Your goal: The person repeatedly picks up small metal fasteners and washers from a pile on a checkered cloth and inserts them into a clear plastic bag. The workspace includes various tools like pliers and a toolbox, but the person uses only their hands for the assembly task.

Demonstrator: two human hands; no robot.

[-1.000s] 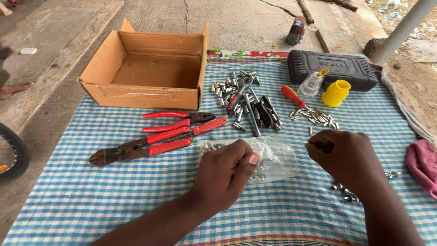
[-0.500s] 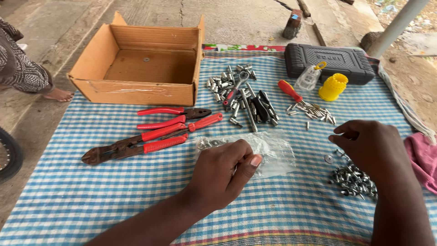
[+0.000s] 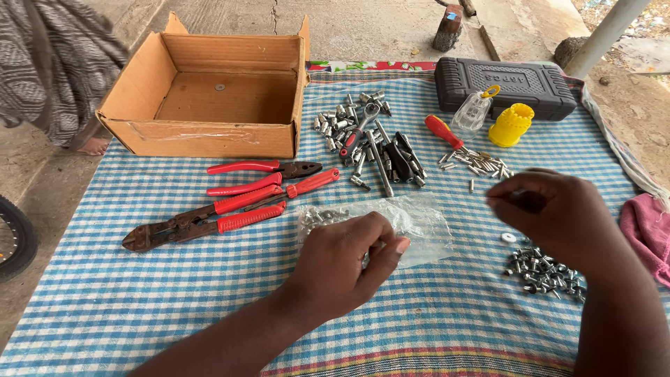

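The clear plastic bag (image 3: 412,227) lies flat on the blue checked cloth (image 3: 139,307), near the middle of it, with small metal pieces showing at its left end. The left hand (image 3: 345,269) comes in from the lower left, forearm low over the cloth, wrist bent down, and its fingers (image 3: 384,241) curl onto the near edge of the bag, pinching the plastic between thumb and fingertips.

The right hand (image 3: 558,216) hovers to the right of the bag, clear of it, the forearm rising from the lower right corner. Its fingers are drawn together toward the thumb, tips pointing left; whether anything sits between them I cannot tell, since the back of the hand hides the grip. Just below it lies a heap of small bolts (image 3: 548,269) with 1 white washer (image 3: 508,237) beside it.

Left of the bag lie red-handled bolt cutters (image 3: 209,220) and red-handled pliers (image 3: 262,174). Beyond the bag sits a cluster of sockets and a ratchet (image 3: 370,139), then a red screwdriver (image 3: 447,132), a yellow plastic cap (image 3: 511,124) and a dark tool case (image 3: 513,82). An open cardboard box (image 3: 209,139) stands at the far left of the cloth. A pink rag (image 3: 645,234) lies at the right edge.
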